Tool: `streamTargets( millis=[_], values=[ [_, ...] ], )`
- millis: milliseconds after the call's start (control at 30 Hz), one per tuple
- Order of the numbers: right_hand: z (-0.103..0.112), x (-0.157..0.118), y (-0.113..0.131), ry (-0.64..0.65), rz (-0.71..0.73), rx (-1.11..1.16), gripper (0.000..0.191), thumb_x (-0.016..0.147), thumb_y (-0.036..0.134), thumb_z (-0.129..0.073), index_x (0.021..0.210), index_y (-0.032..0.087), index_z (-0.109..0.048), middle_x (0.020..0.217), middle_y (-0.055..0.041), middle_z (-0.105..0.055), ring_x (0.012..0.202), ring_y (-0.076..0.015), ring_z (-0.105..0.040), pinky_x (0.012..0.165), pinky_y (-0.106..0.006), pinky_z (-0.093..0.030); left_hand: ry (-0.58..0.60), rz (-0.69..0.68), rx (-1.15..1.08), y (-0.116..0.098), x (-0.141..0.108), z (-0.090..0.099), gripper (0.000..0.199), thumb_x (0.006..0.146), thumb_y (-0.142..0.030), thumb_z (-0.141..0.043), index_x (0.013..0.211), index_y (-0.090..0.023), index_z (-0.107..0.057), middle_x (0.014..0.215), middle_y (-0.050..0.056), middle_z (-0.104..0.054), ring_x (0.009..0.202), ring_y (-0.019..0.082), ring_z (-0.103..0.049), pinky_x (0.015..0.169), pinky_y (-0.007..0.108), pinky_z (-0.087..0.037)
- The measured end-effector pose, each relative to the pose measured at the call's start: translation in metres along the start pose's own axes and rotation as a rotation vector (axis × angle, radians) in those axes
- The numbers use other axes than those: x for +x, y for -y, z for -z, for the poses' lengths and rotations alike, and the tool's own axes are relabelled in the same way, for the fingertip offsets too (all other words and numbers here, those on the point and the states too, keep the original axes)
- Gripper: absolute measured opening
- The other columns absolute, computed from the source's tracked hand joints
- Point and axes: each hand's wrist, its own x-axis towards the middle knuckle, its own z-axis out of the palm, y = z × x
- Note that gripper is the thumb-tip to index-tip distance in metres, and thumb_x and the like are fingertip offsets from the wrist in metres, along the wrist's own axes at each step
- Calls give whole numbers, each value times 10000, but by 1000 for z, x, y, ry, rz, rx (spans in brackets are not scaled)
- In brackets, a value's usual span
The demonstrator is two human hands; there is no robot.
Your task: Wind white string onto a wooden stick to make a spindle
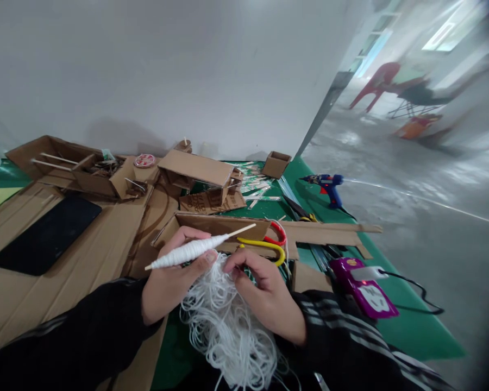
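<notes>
My left hand (173,279) is closed round a thin wooden stick wound with white string (191,251). The winding is thick in the middle and tapers toward both bare ends, and the stick slants up to the right. A loose, tangled heap of white string (232,331) hangs below both hands toward my lap. My right hand (264,288) pinches the top of this heap, just right of the wound stick. Its fingertips partly hide the strands between them. Just beyond the hands lie a yellow-handled tool (269,245) and a red handle (277,233) by a cardboard box (224,221).
A black tablet (46,233) lies on cardboard at left. Behind stand cardboard boxes (195,165) and scattered wrapped sticks (256,179). At right are a blue glue gun (328,187), scissors (299,209) and a purple power strip (364,288) with a cable, near the green table's edge.
</notes>
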Motion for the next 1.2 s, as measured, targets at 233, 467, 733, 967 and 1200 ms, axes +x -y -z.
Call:
streamTargets(
  millis=[233, 467, 733, 967, 1200],
  values=[
    [11, -5, 7, -218, 228, -230, 64, 835, 195, -570, 829, 197, -634, 782, -34, -560, 733, -177, -525, 648, -309, -411, -20, -558, 314, 3, -7, 11, 340, 779, -125, -708, 1073, -287, -650, 912, 27, -731, 771, 211, -596, 729, 342, -467],
    [10, -3, 35, 142, -232, 271, 260, 798, 419, -697, 862, 192, -589, 757, -1, -548, 672, -137, -492, 588, -252, -418, -10, -775, 660, -11, -22, 4, 307, 898, -230, -603, 1183, -326, -669, 936, 25, -777, 819, 237, -608, 803, 387, -416],
    [9, -3, 28, 145, -290, 460, 242, 800, 242, -693, 1016, 218, -586, 914, -16, -606, 818, -145, -566, 728, -255, -468, -4, -777, 649, -2, -5, 9, 595, 800, -154, -682, 1352, -307, -520, 1088, 48, -714, 1054, 261, -599, 1007, 421, -400],
    [23, -4, 14, 174, -399, 751, 163, 764, 245, -542, 921, 209, -571, 690, 5, -554, 575, -142, -547, 485, -239, -450, 371, -136, 348, 0, -2, 8, 553, 859, -289, -594, 1373, -232, -398, 1289, 102, -598, 1152, 257, -578, 989, 397, -443],
    [26, 2, 18, 147, -413, 718, 142, 765, 321, -559, 839, 207, -517, 631, 55, -459, 387, -63, -371, 336, -182, -320, 438, 82, 214, 0, 5, 6, 235, 846, -254, -580, 1078, -216, -573, 929, 27, -643, 853, 199, -589, 792, 329, -449]
  ],
)
